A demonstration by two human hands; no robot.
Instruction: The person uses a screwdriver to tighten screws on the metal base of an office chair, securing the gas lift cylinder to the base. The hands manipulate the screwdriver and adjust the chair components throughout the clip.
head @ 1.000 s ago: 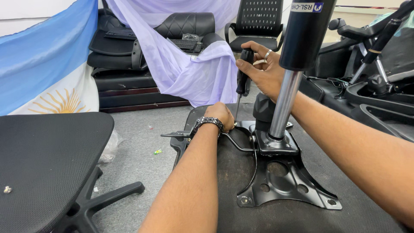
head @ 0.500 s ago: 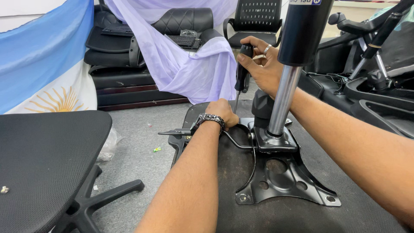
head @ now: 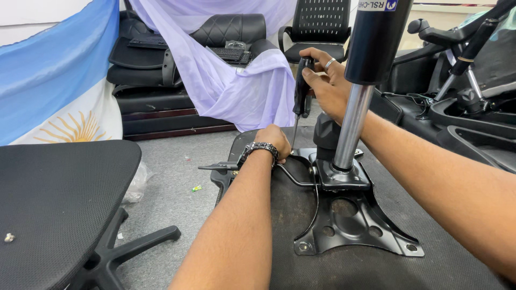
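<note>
An upturned office chair seat (head: pixel 301 215) lies in front of me with a black metal mechanism plate (head: pixel 349 220) bolted on it. A chrome gas cylinder (head: pixel 352 126) with a black upper tube rises from the plate. My right hand (head: pixel 325 83), with a ring on it, is shut on a black-handled screwdriver (head: pixel 301 88) held upright, tip down at the plate's far edge. My left hand (head: pixel 274 140), a metal watch on its wrist, rests closed on the seat's far edge beside the screwdriver tip. A black lever (head: pixel 217 167) sticks out to the left.
A black mesh chair (head: pixel 54 209) with a star base stands at left, a small screw (head: pixel 8 237) on it. A blue, white and sun-marked flag (head: pixel 59 80) hangs at left. Black chairs under lilac cloth (head: pixel 236 86) stand behind. More chair parts (head: pixel 467 96) sit at right.
The view has shifted slightly. My right hand has kept the screwdriver upright over the same spot and my left hand has stayed at the seat's far edge.
</note>
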